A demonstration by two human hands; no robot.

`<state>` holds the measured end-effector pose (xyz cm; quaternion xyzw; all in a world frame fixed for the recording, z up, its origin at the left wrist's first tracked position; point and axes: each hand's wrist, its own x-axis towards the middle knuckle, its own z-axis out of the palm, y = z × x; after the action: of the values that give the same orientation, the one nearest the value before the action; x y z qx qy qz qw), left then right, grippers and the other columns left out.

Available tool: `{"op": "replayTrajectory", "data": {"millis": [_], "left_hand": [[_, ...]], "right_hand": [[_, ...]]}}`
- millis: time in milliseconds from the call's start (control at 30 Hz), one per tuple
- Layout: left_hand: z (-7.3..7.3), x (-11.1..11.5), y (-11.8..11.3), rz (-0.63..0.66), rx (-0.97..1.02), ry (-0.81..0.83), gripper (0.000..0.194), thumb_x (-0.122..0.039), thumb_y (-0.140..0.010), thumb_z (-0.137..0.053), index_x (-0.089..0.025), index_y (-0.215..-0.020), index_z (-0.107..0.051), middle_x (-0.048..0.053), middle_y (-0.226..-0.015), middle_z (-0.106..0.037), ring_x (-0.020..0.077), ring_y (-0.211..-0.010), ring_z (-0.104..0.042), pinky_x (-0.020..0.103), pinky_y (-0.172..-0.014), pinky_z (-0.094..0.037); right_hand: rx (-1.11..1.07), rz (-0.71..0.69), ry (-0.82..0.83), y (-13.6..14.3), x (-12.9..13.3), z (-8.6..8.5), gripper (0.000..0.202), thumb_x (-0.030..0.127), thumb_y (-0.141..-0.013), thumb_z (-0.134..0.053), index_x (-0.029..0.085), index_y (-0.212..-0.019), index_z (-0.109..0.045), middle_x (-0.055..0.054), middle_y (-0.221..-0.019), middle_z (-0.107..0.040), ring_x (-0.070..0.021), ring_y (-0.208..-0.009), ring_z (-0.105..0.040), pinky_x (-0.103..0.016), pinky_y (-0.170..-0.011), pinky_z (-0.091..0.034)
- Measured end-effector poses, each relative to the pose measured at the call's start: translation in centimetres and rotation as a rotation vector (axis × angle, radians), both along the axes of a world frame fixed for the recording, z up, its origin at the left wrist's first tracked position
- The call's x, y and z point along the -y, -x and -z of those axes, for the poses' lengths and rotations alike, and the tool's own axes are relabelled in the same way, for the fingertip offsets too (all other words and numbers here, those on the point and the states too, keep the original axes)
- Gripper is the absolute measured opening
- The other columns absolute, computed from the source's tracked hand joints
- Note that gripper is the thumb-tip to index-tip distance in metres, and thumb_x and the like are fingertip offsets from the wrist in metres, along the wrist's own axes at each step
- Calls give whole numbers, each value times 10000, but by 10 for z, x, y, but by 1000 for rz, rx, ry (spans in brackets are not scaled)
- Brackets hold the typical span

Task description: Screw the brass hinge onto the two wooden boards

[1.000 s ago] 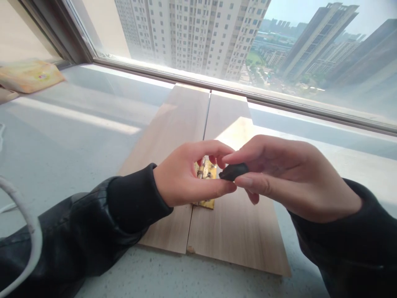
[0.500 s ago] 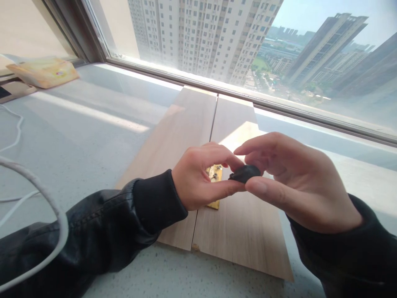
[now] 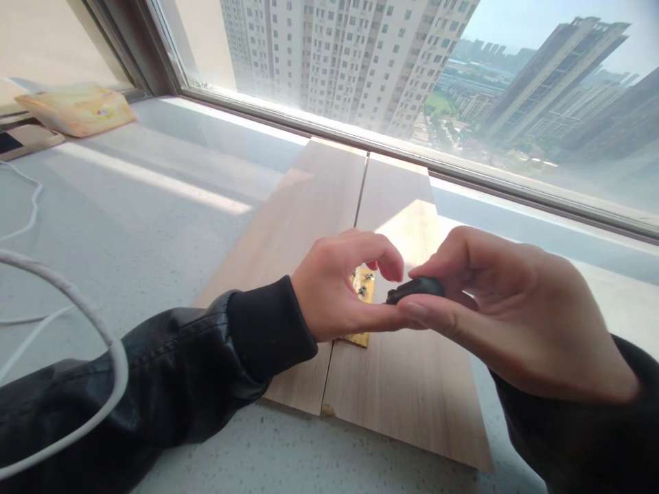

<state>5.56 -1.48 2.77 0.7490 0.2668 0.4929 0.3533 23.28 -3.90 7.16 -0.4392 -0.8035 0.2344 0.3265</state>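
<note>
A small black piece, perhaps plastic or rubber, is in front of you, above the right-hand wooden board. Its long axis runs roughly side to side: the rounded end lies toward your right palm, and the narrower, notched end points left. Your right hand is the nearer one and has the piece pinched between thumb and fingers. Your left hand curves into a loose C, fingers and thumb well apart. The notched end sits at the mouth of that C, just above your left thumb and close to your curled fingertips; whether the thumb touches it, you cannot tell from this angle.

To the left of the piece, beneath your left hand and partly hidden by it, lies a brass-coloured hinge with screws on it. Its visible leaf runs along the seam between the boards, so the black piece points across it. The left-hand wooden board is on the far side of that seam. Both boards rest on a pale speckled countertop, their far ends at the window frame.
</note>
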Motion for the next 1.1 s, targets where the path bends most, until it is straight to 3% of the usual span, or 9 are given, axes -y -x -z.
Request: {"op": "replayTrajectory", "data": {"millis": [133,300,367,467,533,767,967,1100], "left_hand": [[3,0,0,-19,35,-49,177,-237,-660,-769,-133,-675,-627,51,-696,-659,149,-686,-603,288,-661,-481],[3,-2,4,0,10,-2,183,-282,-688,-760,-144,-701,-640,30,-698,-655,144,-682,-616,285,-662,-493],[4,-4,5,79,-8,21,163,-283,-713,-747,-146,-753,-668,46,-748,-682,161,-737,-634,306,-717,-510],[6,-7,5,229,-11,-5,108,-226,-785,-678,-132,-835,-693,90,-843,-723,188,-851,-651,351,-845,-506],[6,-7,5,260,-8,-51,110,-198,-798,-656,-111,-853,-693,103,-843,-727,185,-861,-655,349,-869,-497],[5,-2,3,93,13,-15,384,-322,-569,-846,-114,-828,-653,24,-765,-661,130,-722,-612,265,-729,-500],[6,-4,1,-42,40,-112,215,-241,-620,-816,-111,-673,-654,26,-682,-639,113,-662,-578,245,-651,-469],[6,-4,3,61,34,-58,135,-219,-712,-753,-97,-730,-698,45,-697,-643,115,-677,-591,239,-652,-477]], "right_hand": [[-55,93,-111,5,-1,6,255,404,-704,-761,233,-703,-572,11,-581,-577,-127,-473,-495,-282,-392,-354],[-60,-53,104,3,1,-8,178,372,-850,-617,266,-985,-662,5,-672,-617,-122,-538,-537,-282,-475,-434],[-60,-126,188,-2,0,-12,197,317,-902,-548,293,-1055,-670,17,-649,-617,-103,-516,-541,-253,-461,-439],[-57,-173,236,-9,-1,-14,155,278,-890,-568,277,-973,-698,26,-591,-601,-91,-480,-547,-219,-420,-432],[-53,-172,242,-10,-2,-14,121,293,-863,-604,252,-935,-691,24,-602,-604,-87,-456,-546,-212,-397,-434],[85,-31,177,0,3,-17,138,363,-780,-690,230,-788,-654,37,-545,-600,-93,-430,-503,-225,-379,-370],[150,135,-92,8,2,-10,266,468,-739,-707,220,-686,-625,45,-461,-532,-95,-387,-419,-260,-382,-293],[151,311,-163,17,5,-4,368,526,-712,-709,211,-582,-570,27,-472,-532,-106,-425,-430,-274,-407,-315]]}}
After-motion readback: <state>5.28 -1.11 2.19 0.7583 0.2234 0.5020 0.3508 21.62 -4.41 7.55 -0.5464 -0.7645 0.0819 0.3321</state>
